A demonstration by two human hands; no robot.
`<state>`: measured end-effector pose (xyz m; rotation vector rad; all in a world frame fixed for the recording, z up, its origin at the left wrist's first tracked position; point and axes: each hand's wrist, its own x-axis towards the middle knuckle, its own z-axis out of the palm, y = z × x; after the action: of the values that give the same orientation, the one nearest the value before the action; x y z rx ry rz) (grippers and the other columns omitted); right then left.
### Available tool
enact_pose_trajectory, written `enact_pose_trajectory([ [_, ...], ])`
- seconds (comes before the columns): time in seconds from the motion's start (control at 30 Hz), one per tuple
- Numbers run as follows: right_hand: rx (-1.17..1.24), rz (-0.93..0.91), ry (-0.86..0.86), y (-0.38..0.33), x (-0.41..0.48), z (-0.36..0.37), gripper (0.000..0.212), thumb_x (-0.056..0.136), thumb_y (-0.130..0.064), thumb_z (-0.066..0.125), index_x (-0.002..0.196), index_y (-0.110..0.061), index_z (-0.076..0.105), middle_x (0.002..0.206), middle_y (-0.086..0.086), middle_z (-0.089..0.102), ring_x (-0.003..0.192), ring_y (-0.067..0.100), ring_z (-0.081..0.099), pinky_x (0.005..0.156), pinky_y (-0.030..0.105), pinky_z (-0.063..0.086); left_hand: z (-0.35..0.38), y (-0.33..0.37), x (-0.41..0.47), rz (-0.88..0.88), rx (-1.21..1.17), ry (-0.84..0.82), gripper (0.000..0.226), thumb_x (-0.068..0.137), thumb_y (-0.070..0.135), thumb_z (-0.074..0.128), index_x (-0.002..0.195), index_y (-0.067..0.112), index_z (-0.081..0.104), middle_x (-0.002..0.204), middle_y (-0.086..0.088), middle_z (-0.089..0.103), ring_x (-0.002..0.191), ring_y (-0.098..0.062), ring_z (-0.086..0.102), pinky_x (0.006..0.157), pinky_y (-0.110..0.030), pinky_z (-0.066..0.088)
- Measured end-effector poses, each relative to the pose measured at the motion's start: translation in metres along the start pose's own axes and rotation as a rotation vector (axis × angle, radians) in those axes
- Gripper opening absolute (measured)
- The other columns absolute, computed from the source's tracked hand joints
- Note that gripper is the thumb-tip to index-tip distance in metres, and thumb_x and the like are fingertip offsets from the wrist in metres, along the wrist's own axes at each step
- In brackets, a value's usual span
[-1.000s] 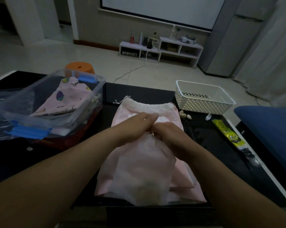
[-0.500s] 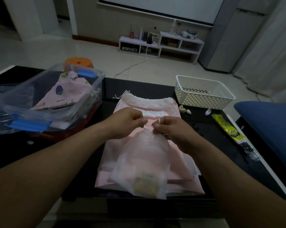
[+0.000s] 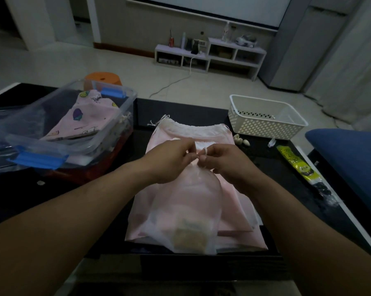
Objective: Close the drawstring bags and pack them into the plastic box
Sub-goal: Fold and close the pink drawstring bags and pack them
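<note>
Fingers (image 3: 187, 147) of the left hand (image 3: 171, 162) and fingers (image 3: 211, 152) of the right hand (image 3: 228, 164) are curled and meet tip to tip, both pinching the thin white drawstring (image 3: 204, 150), which shows as a small loop between them. Just below the fingertips the neck of the sheer white drawstring bag (image 3: 186, 208) is gathered tight. From there the bag runs toward the person, its body lying flat with a tan packet (image 3: 190, 237) showing through at its near end.

Under the sheer bag lies a stack of pink drawstring bags (image 3: 236, 189), spreading past it on every side, with their corded mouths at the far end. All of this rests on a dark glossy surface (image 3: 180, 112).

Left of the sheer bag stands the clear plastic box (image 3: 118, 122) with blue latches, and a pink printed drawstring bag (image 3: 84, 119) lies inside it. Beyond the sheer bag to the right stands a white perforated basket (image 3: 265, 124), with a few pale shell-like bits (image 3: 242, 142) just in front of it. Right of the sheer bag lies a yellow wrapper (image 3: 293, 161).
</note>
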<state>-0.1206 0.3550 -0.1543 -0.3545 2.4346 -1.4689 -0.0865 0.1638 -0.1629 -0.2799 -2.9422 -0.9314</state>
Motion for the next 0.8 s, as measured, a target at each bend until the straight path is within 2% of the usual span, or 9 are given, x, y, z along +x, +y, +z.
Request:
enact_pose_trajectory([
  [0.07, 0.005, 0.008, 0.010, 0.001, 0.001, -0.001, 0.006, 0.094, -0.014, 0.074, 0.097, -0.012, 0.078, 0.091, 0.005, 0.079, 0.081, 0.014, 0.068, 0.072, 0.028, 0.050, 0.001, 0.004, 0.000, -0.012, -0.033, 0.002, 0.016, 0.106, 0.036, 0.052, 0.100, 0.025, 0.062, 0.098, 0.009, 0.066, 0.090, -0.011, 0.061, 0.073, -0.026, 0.049],
  [0.1, 0.008, 0.011, 0.010, 0.001, 0.001, -0.002, 0.005, 0.094, -0.014, 0.075, 0.096, -0.013, 0.079, 0.089, 0.005, 0.079, 0.080, 0.015, 0.068, 0.073, 0.030, 0.050, 0.002, 0.006, 0.000, -0.027, -0.072, -0.007, 0.017, 0.105, 0.034, 0.054, 0.097, 0.024, 0.064, 0.094, 0.008, 0.067, 0.086, -0.010, 0.063, 0.070, -0.026, 0.050],
  [0.17, -0.006, 0.010, 0.004, 0.000, 0.000, -0.002, 0.004, 0.093, -0.014, 0.075, 0.095, -0.013, 0.079, 0.087, 0.004, 0.078, 0.079, 0.014, 0.068, 0.072, 0.030, 0.052, 0.003, 0.008, 0.001, -0.082, -0.197, -0.061, 0.020, 0.103, 0.030, 0.056, 0.090, 0.020, 0.068, 0.079, 0.004, 0.070, 0.066, -0.002, 0.061, 0.058, -0.019, 0.047],
  [0.23, -0.057, 0.010, -0.004, -0.001, -0.002, -0.003, 0.005, 0.095, -0.015, 0.074, 0.097, -0.013, 0.078, 0.087, 0.002, 0.078, 0.078, 0.011, 0.069, 0.071, 0.026, 0.052, 0.001, 0.009, -0.001, -0.153, -0.349, -0.134, 0.024, 0.102, 0.027, 0.056, 0.089, 0.017, 0.072, 0.075, -0.001, 0.073, 0.055, -0.006, 0.055, 0.054, -0.020, 0.045],
  [0.3, -0.076, 0.004, -0.002, -0.001, -0.003, -0.004, 0.006, 0.095, -0.015, 0.074, 0.098, -0.013, 0.078, 0.086, 0.001, 0.078, 0.076, 0.008, 0.069, 0.069, 0.024, 0.052, -0.001, 0.010, -0.002, -0.193, -0.441, -0.151, 0.022, 0.100, 0.025, 0.059, 0.090, 0.015, 0.075, 0.080, -0.003, 0.075, 0.059, -0.010, 0.056, 0.057, -0.025, 0.048],
  [0.43, -0.046, -0.009, 0.012, -0.003, -0.002, -0.002, 0.004, 0.092, -0.009, 0.077, 0.095, -0.011, 0.079, 0.082, 0.002, 0.077, 0.072, 0.008, 0.067, 0.064, 0.021, 0.051, -0.001, 0.008, -0.001, -0.207, -0.461, -0.109, 0.014, 0.094, 0.018, 0.069, 0.092, 0.007, 0.077, 0.080, -0.005, 0.072, 0.062, -0.003, 0.057, 0.056, -0.015, 0.048],
  [0.63, -0.034, -0.002, 0.006, -0.006, -0.004, -0.001, 0.006, 0.091, -0.007, 0.076, 0.097, -0.008, 0.078, 0.086, 0.006, 0.077, 0.074, 0.011, 0.067, 0.062, 0.018, 0.053, 0.002, 0.003, 0.003, -0.230, -0.522, -0.100, 0.012, 0.092, 0.017, 0.075, 0.093, 0.006, 0.078, 0.081, 0.001, 0.072, 0.069, -0.003, 0.061, 0.060, -0.013, 0.051],
  [0.8, 0.016, -0.009, -0.014, -0.004, -0.003, -0.004, 0.006, 0.091, -0.006, 0.076, 0.093, -0.012, 0.077, 0.080, 0.002, 0.075, 0.071, 0.008, 0.067, 0.066, 0.024, 0.052, 0.008, -0.005, 0.002, -0.120, -0.591, -0.071, 0.011, 0.091, 0.014, 0.078, 0.092, 0.004, 0.074, 0.080, 0.001, 0.069, 0.074, -0.007, 0.060, 0.073, -0.025, 0.050],
])
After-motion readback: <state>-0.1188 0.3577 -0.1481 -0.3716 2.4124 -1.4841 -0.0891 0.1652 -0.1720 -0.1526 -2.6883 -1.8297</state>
